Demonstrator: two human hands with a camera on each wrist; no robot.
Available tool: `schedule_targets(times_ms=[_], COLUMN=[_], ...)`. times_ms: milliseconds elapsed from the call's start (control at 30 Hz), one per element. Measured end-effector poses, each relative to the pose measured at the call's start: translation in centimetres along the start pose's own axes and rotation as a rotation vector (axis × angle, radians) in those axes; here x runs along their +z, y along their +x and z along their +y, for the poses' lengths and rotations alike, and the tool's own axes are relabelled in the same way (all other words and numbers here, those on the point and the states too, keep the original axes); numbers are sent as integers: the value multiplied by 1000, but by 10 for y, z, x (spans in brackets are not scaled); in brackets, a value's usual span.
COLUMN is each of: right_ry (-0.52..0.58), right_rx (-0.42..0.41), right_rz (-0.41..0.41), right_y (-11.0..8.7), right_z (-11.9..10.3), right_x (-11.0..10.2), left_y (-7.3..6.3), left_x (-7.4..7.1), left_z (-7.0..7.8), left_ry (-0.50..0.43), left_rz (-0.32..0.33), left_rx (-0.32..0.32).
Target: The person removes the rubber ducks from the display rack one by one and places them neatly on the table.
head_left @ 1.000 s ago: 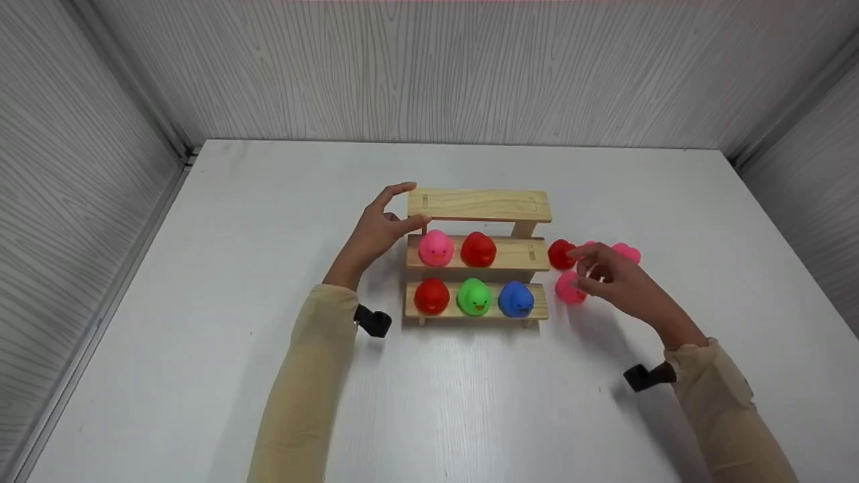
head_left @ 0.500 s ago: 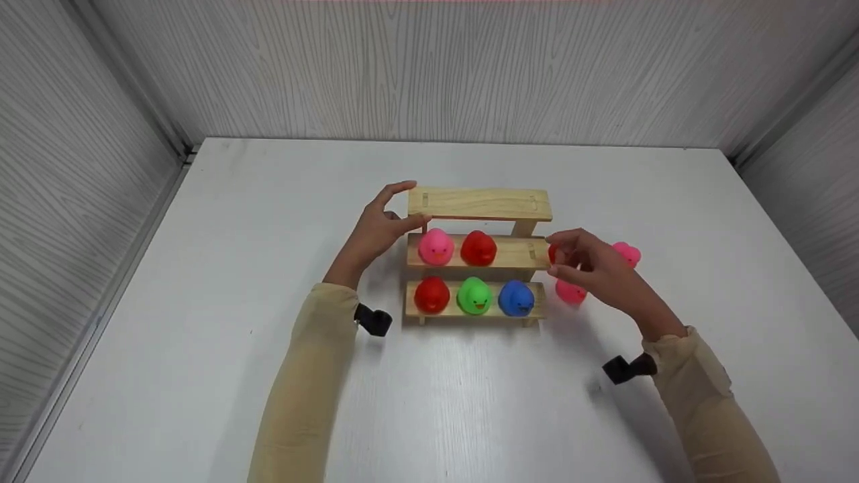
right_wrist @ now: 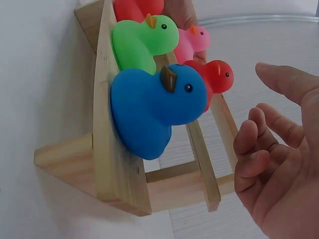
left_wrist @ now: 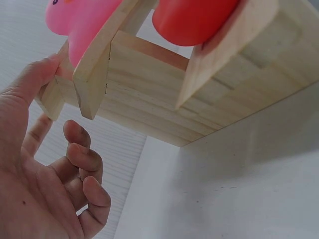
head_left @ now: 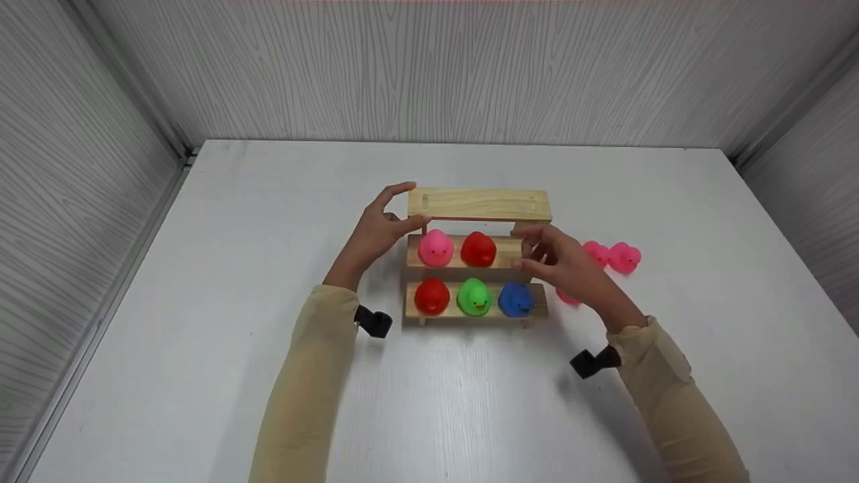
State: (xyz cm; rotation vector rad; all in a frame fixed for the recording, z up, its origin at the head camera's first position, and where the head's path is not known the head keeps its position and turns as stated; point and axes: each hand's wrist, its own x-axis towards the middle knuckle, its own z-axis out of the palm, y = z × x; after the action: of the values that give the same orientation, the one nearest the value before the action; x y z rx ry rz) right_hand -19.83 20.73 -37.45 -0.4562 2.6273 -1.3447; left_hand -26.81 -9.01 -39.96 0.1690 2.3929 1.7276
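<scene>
A three-step wooden rack (head_left: 480, 204) stands on the table. My left hand (head_left: 377, 231) grips its top board at the left end, thumb on the front edge and forefinger at the back. A pink duck (head_left: 436, 247) and a red duck (head_left: 478, 249) sit on the middle board. On the bottom board are another red duck (head_left: 431, 296), a green duck (head_left: 474, 296) and a blue duck (head_left: 516, 299). My right hand (head_left: 560, 261) hovers over the middle board's right end, overlapping it in the head view. In the right wrist view its fingers (right_wrist: 246, 137) are loosely bent around nothing.
Two pink ducks (head_left: 624, 258) lie on the white table (head_left: 235, 268) to the right of the rack. Another pink duck (head_left: 569, 296) shows partly below my right hand. Grey wood-grain panels (head_left: 429, 74) rise behind and at both sides.
My right hand has moved left from the loose ducks to the middle board's right end. The loose red duck beside the rack is now hidden from view. My left hand has stayed put.
</scene>
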Motion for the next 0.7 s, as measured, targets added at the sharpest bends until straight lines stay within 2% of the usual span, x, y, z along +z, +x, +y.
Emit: schedule_targets(times_ms=[500, 700], right_ry=[13, -42], right_rx=[37, 63], right_rz=[-38, -41], right_y=[19, 23], right_z=[-5, -7], right_x=[19, 22], left_y=[0, 1], left_x=[-1, -1], left_z=[1, 0], left_ry=[23, 23], left_rz=[9, 3], left_rx=[-2, -7])
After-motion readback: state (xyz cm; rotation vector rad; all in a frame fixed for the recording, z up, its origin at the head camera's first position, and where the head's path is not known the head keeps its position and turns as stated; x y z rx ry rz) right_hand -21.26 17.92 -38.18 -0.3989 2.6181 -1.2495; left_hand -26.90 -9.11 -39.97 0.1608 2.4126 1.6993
